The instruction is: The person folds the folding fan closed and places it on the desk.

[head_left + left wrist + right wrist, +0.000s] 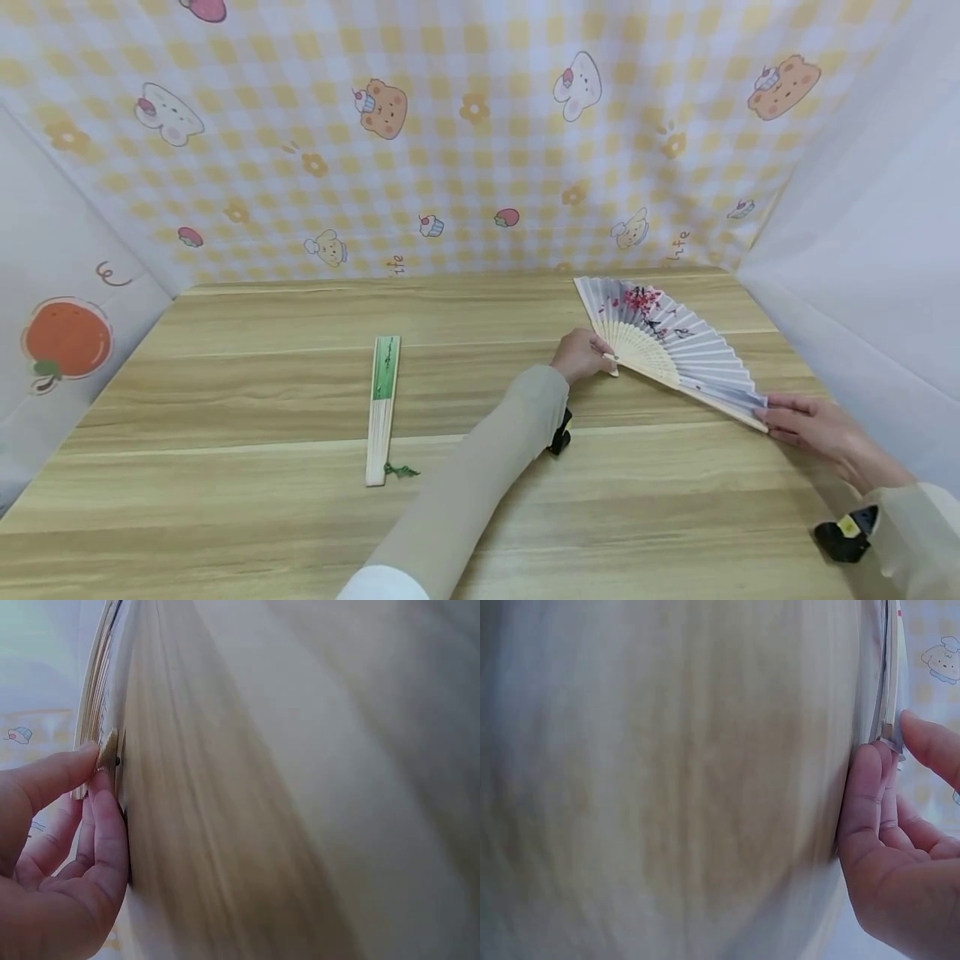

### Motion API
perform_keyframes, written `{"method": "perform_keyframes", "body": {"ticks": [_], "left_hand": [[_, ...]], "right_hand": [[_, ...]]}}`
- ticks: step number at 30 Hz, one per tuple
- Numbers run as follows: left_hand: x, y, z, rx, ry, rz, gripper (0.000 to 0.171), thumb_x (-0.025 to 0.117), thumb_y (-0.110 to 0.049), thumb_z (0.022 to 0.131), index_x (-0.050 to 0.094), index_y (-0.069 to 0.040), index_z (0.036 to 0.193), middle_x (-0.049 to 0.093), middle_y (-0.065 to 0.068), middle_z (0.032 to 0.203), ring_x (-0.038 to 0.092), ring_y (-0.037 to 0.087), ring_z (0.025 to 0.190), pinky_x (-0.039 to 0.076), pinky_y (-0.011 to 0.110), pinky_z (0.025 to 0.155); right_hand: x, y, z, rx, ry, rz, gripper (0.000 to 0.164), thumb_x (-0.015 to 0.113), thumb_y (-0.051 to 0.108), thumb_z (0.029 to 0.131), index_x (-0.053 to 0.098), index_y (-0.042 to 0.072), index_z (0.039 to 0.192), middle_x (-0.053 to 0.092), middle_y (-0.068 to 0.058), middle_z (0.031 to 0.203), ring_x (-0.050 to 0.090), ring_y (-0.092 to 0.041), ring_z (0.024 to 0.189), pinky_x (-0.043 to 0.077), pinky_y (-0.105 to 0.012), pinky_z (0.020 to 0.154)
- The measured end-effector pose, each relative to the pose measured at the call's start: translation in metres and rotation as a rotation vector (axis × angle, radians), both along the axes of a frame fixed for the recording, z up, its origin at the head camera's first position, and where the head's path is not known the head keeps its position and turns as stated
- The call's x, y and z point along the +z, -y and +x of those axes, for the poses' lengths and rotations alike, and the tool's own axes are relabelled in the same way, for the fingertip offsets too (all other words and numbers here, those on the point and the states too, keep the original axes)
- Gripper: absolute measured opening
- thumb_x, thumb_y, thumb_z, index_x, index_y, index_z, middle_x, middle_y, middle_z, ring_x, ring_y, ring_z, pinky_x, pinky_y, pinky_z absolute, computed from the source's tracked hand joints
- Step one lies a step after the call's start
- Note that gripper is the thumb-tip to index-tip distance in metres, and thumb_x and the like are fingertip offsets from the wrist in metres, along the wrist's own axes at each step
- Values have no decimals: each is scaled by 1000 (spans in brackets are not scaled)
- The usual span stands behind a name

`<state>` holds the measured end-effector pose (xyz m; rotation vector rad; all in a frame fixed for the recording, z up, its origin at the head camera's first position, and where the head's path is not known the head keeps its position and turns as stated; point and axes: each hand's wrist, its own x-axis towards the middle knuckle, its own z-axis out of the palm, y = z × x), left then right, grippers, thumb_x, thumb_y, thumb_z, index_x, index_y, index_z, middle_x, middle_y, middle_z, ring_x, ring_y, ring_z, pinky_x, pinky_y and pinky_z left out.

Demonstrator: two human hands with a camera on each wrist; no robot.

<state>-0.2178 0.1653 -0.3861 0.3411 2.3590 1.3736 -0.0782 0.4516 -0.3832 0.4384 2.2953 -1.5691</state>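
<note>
A white folding fan point(660, 321) with pink blossoms is spread out at the right side of the table. My left hand point(583, 357) pinches it at the pivot end between thumb and fingers; in the left wrist view that hand point(67, 847) grips the stacked ribs point(94, 697) close to the wood. At the outer tip of the fan's near guard stick, my right hand point(813, 429) holds the corner. From the right wrist, the fingers of this hand point(900, 847) lie under the stick's end point(889, 712), thumb on the other side.
A closed green folding fan point(382, 408) with a green tassel point(402, 471) lies on the wooden table point(247, 400), left of my left forearm. A checked cloth point(465, 150) hangs behind the table. White cloth walls point(862, 250) stand at both sides.
</note>
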Motion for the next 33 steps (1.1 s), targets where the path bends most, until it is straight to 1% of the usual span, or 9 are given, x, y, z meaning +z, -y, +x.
{"method": "perform_keyframes", "body": {"ticks": [4, 10, 14, 17, 19, 25, 30, 31, 33], "left_hand": [[2, 5, 1, 1, 15, -20, 14, 76, -5, 66, 68, -6, 77, 59, -2, 66, 49, 8, 61, 40, 17, 58], [5, 13, 2, -7, 12, -47, 16, 78, -7, 64, 68, -6, 76, 60, -2, 68, 50, 8, 61, 41, 17, 56], [6, 19, 4, -27, 24, -41, 17, 77, -6, 64, 67, -5, 77, 59, -2, 65, 51, 8, 55, 43, 17, 53], [6, 23, 4, -38, 38, -34, 16, 77, -6, 65, 67, -5, 77, 59, -2, 63, 50, 7, 52, 43, 17, 50], [6, 27, 4, -38, 48, -26, 16, 77, -7, 65, 66, -5, 77, 59, -2, 62, 51, 7, 52, 43, 17, 50], [5, 36, 4, -20, 76, 18, 14, 75, -5, 66, 65, -4, 76, 58, 0, 57, 50, 8, 51, 42, 16, 48], [4, 43, 7, 7, 91, 28, 14, 74, -5, 67, 63, -5, 75, 56, -1, 56, 49, 8, 50, 42, 18, 47], [4, 45, 7, 14, 91, 26, 14, 74, -5, 67, 63, -5, 75, 56, -1, 55, 49, 8, 50, 42, 18, 47], [4, 49, 9, 23, 85, 19, 14, 74, -5, 67, 63, -6, 74, 56, -1, 55, 49, 8, 49, 42, 18, 46]], "right_hand": [[0, 5, 1, 9, -5, 40, 69, 56, 20, 88, 19, -22, 128, 50, 17, 88, 57, 0, 76, 51, -22, 70], [0, 11, 2, 31, 7, 71, 72, 54, 23, 89, 14, -19, 131, 51, 10, 94, 57, 0, 77, 51, -23, 71], [2, 15, 2, 53, 21, 106, 74, 53, 27, 89, 13, -18, 132, 51, -11, 109, 56, 1, 79, 50, -24, 73], [3, 19, 2, 71, 10, 118, 72, 52, 26, 90, 13, -18, 131, 39, -28, 122, 56, 1, 80, 50, -24, 74], [4, 22, 2, 78, 0, 112, 71, 51, 24, 91, 12, -19, 131, 33, -34, 125, 56, 1, 80, 50, -24, 74], [6, 30, -1, 86, -4, 92, 70, 51, 22, 91, 12, -18, 131, 32, -34, 126, 56, 1, 81, 50, -25, 75], [7, 38, -3, 104, -4, 71, 70, 52, 23, 90, 12, -17, 132, 25, -38, 128, 56, 0, 82, 50, -26, 76], [7, 39, -3, 103, -5, 70, 71, 53, 23, 90, 12, -17, 133, 25, -38, 128, 56, 0, 82, 50, -26, 75], [7, 42, -4, 106, -7, 65, 72, 54, 23, 89, 13, -16, 133, 37, -34, 123, 56, -1, 82, 50, -27, 75]]}}
